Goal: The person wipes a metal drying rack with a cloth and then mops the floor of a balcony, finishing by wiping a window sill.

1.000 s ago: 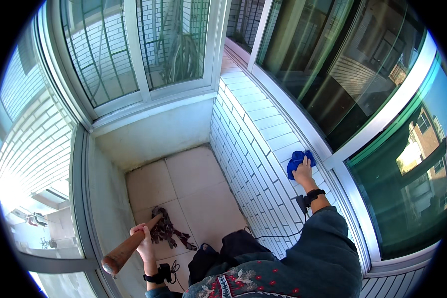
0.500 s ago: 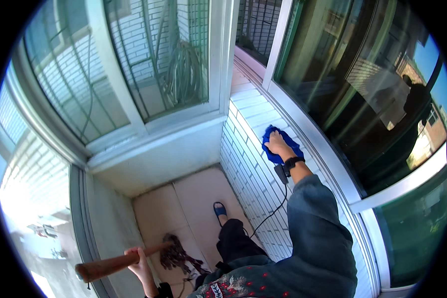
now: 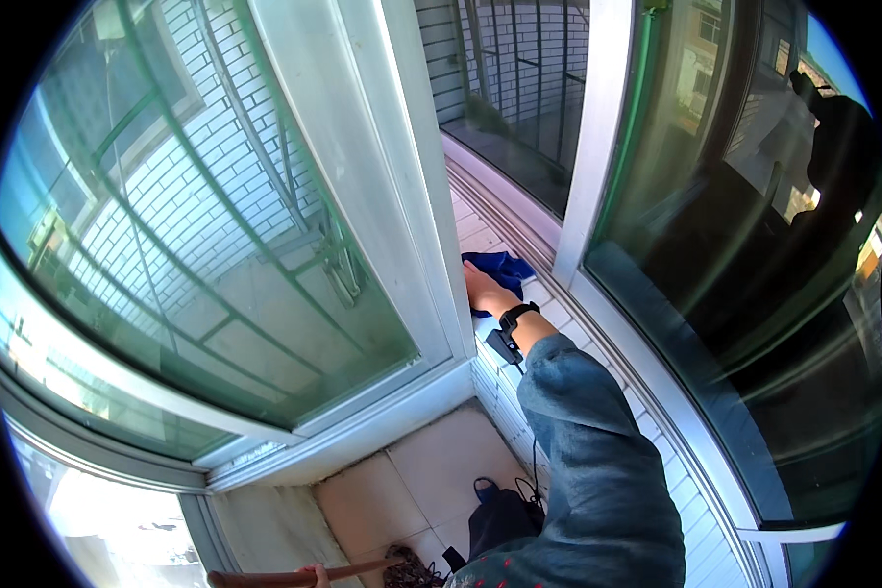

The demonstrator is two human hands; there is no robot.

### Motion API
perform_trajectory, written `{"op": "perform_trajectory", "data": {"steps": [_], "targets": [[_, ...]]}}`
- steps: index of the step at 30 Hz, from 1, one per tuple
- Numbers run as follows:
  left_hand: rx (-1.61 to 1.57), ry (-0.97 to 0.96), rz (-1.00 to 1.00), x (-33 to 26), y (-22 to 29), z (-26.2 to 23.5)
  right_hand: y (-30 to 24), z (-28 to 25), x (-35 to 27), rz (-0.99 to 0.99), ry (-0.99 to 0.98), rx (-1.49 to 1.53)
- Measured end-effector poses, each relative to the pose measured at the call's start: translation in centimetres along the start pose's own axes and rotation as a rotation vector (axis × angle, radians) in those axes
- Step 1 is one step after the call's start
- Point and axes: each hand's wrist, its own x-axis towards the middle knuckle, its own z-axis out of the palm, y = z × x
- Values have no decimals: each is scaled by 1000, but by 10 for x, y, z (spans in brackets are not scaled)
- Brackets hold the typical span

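My right hand [image 3: 490, 292] presses a crumpled blue cloth [image 3: 501, 267] onto the white tiled ledge [image 3: 544, 312], deep in the corner beside the window frame. That frame's edge hides some of the fingertips. A black watch-like band and a small black box with a cable [image 3: 505, 346] sit on that wrist. At the lower edge, only part of my left hand [image 3: 316, 574] shows, closed around the wooden handle of a mop [image 3: 265, 580]. The mop's dark, stringy head [image 3: 408, 568] lies low near my legs.
A pale metal-framed window [image 3: 377, 176] rises left of the ledge. Sliding glass panes [image 3: 696, 294] run along the right, with a metal track [image 3: 608, 343] below. My sandalled foot [image 3: 484, 487] stands on the pinkish floor tiles [image 3: 451, 451].
My right hand has slid the blue cloth farther along the ledge, into the corner by the window frame. The view has shifted, leaving my left hand and the mop lower in the picture.
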Motion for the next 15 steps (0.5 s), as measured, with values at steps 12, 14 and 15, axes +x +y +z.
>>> {"op": "perform_trajectory", "data": {"steps": [12,14,15], "targets": [[88,-26,-84,34,22,12,8,-17,-22,558,20,20],[2,-42,-11,43,21,9,-8,-30,-56,574,-138,37],[-9,-12,22,52,6,4,-20,-30,-74,557,-165,24]]}}
